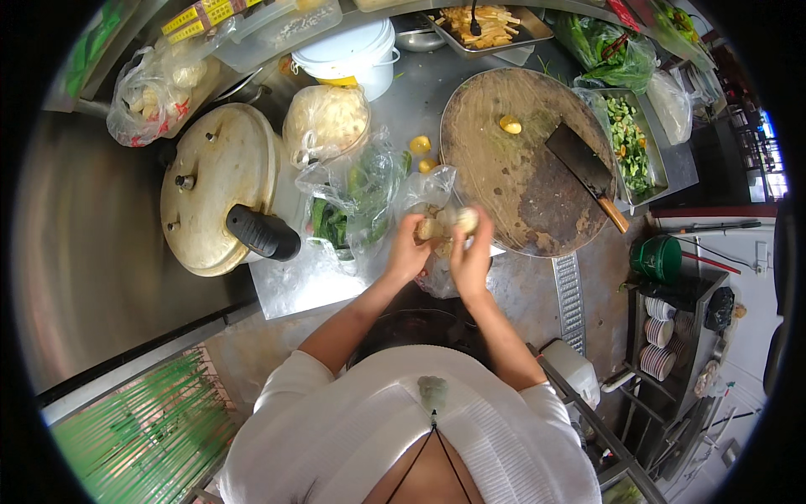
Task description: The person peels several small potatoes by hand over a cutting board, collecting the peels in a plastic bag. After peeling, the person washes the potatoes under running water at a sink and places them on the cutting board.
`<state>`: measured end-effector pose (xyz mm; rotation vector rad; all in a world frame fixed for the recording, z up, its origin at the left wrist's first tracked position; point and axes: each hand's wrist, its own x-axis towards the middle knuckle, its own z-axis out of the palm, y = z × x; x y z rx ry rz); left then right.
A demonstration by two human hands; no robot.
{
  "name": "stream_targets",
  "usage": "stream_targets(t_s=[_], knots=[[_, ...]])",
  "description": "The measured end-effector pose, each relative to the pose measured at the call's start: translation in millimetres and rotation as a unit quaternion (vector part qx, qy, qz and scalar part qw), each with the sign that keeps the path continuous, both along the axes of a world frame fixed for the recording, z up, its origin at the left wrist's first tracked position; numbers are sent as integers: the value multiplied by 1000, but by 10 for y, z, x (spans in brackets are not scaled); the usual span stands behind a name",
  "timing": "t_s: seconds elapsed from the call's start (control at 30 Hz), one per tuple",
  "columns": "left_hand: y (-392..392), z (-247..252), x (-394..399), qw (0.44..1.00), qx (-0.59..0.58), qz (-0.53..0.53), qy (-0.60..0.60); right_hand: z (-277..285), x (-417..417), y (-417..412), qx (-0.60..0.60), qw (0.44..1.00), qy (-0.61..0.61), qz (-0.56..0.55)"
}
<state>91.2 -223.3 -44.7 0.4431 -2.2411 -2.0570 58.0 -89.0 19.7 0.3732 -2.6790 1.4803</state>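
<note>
My left hand (407, 252) holds a pale brown, mushroom-like piece (428, 230) in its fingertips. Close beside it, my right hand (472, 261) grips a rounded cream-coloured piece (467, 220), blurred by motion. Both hands are over a clear plastic bag (441, 280), partly hidden by them, with more pale pieces inside. To the right lies a round wooden chopping board (504, 183). A cleaver (582, 167) with a wooden handle rests on it, as does a small yellow piece (510, 124). Two more yellow pieces (420, 145) sit on the counter left of the board.
A large pressure cooker (214, 189) stands at left. Bags of green vegetables (352, 208) and pale food (330, 120) lie between. Behind are a white bucket (352, 57) and a tray of pale strips (485, 28); chopped greens fill a tray (658, 170) at right.
</note>
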Motion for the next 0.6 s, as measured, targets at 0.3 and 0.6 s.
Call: stream_targets(t_s=[0.3, 0.6], knots=[[-50, 71, -22, 1000, 16, 1, -3, -84, 24, -20, 14, 997, -35, 64], [-155, 63, 74, 997, 77, 16, 7, 126, 30, -43, -118, 992, -43, -1]])
